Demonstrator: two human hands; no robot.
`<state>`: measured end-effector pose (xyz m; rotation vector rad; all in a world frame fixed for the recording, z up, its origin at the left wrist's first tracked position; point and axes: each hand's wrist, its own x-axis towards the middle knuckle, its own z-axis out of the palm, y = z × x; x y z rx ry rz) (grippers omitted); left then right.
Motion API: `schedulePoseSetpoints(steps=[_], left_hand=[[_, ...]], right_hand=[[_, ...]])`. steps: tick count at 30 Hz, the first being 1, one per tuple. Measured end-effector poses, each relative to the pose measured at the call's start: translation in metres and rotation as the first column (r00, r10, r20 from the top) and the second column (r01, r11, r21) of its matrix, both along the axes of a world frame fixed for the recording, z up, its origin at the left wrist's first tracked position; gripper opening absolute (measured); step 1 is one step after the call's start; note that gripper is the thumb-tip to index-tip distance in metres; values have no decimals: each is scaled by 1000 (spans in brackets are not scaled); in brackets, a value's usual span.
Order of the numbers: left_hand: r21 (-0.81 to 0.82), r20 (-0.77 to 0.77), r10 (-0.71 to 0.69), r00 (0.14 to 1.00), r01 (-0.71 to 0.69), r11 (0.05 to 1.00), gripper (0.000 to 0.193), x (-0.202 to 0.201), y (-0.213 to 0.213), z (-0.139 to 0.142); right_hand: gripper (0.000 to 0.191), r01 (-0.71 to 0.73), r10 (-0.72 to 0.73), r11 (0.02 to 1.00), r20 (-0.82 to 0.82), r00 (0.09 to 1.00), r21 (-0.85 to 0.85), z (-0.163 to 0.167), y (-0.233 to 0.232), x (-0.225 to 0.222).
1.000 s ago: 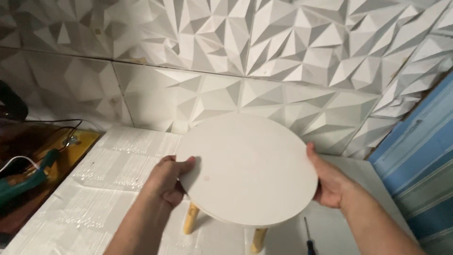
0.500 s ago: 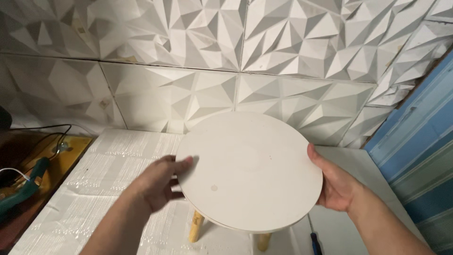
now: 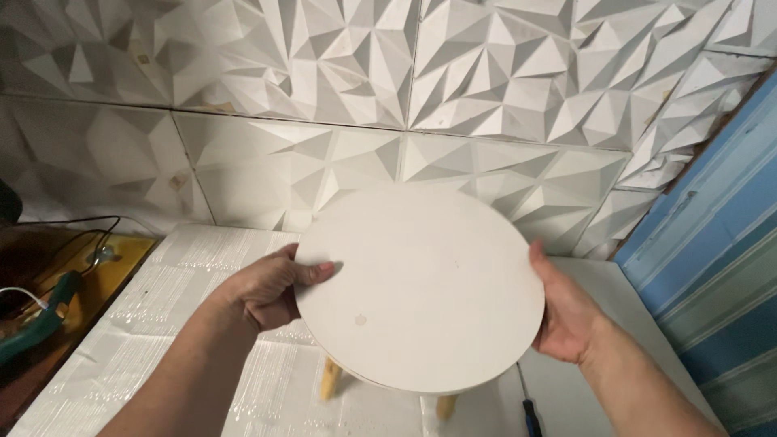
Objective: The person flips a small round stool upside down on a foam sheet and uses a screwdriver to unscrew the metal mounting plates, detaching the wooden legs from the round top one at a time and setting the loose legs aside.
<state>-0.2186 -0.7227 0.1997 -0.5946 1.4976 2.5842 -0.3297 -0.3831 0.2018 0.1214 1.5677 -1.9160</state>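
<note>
Head view, my left hand: my left hand (image 3: 271, 290) grips the left edge of the round white stool top (image 3: 419, 285), thumb lying over the top face, fingers curled beneath and out of sight.
Head view, my right hand: my right hand (image 3: 564, 314) clasps the right edge of the same top, palm against the rim, fingers hidden underneath.
Stool: the round top sits in the middle of the view, tilted a little toward me, between both hands and above the white worktable (image 3: 202, 364).
Legs: I count two light wooden legs (image 3: 331, 378) showing under the near edge; more may be hidden by the top, I cannot tell.
Whether it rests: I cannot tell if the legs touch the table or hang just over it.
Step in hand: I judge that I am holding the small stool by its seat with both hands, turning or setting it over the table.
Next move: it would call for an even grip on both sides and the seat brought level, so all legs meet the surface together.
Screwdriver: one, with a dark handle (image 3: 530, 417), lying on the table near my right wrist.
Far side: a wall of white faceted panels (image 3: 388, 97).
Left: one green tool (image 3: 36, 324) with cables on a brown surface.
Right: a blue panel (image 3: 712, 267).
Count: two hands, one stool, one screwdriver.
</note>
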Motion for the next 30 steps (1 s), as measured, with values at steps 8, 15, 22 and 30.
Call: schedulePoseSetpoints(steps=[8,15,22,30], left_hand=[[-139,-193,-31,981,4,990,67,29,14,25],[-360,-276,-84,957,-21,933,60,43,16,23],[-565,-285,-187,940,-7,825,38,45,12,4],[-682,-303,-261,917,-17,731,29,39,21,-30]], right_hand=[[98,50,-51,998,-21,998,-38,23,6,17],[81,-363,352,926,-109,929,-100,18,25,19],[72,-557,564,821,22,826,-127,-10,48,-1],[44,-355,346,933,123,930,58,-61,67,-38]])
